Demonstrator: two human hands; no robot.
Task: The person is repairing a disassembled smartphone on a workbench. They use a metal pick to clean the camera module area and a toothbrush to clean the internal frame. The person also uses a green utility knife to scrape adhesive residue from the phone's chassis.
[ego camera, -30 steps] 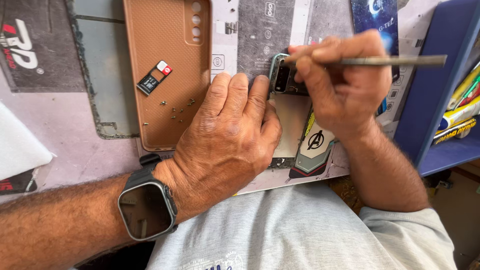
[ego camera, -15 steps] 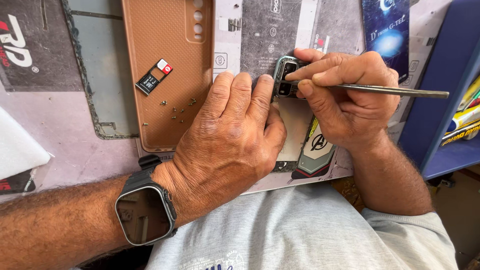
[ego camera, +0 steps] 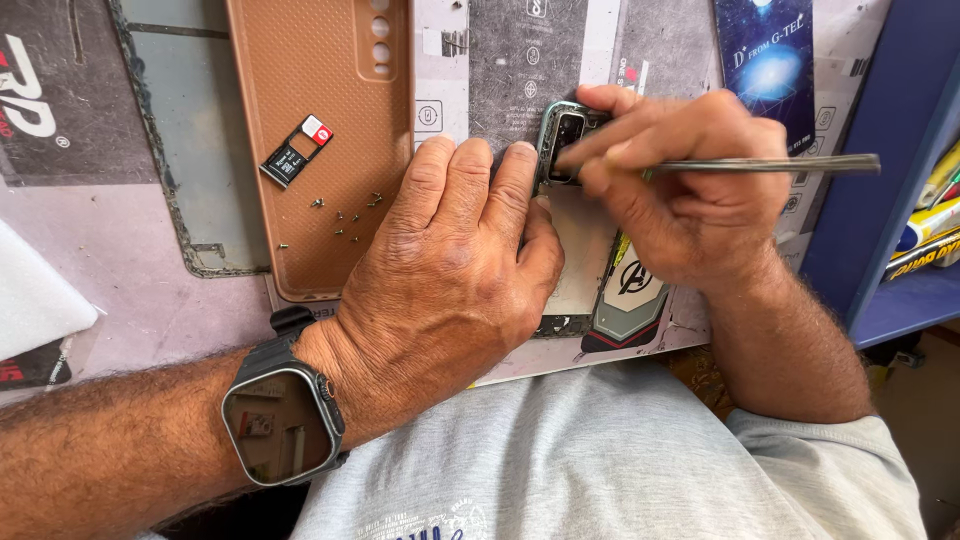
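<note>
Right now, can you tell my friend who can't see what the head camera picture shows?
A person's left hand presses an opened phone flat on a table while the right hand works thin metal tweezers at its top end. Beside it lies a brown phone case holding tiny screws and a small card tray.

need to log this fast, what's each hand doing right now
Left hand: flat, fingers together, pressing down on the opened phone; not gripping.
Right hand: closed in a pinch on thin metal tweezers, tip at the phone's camera end.
</note>
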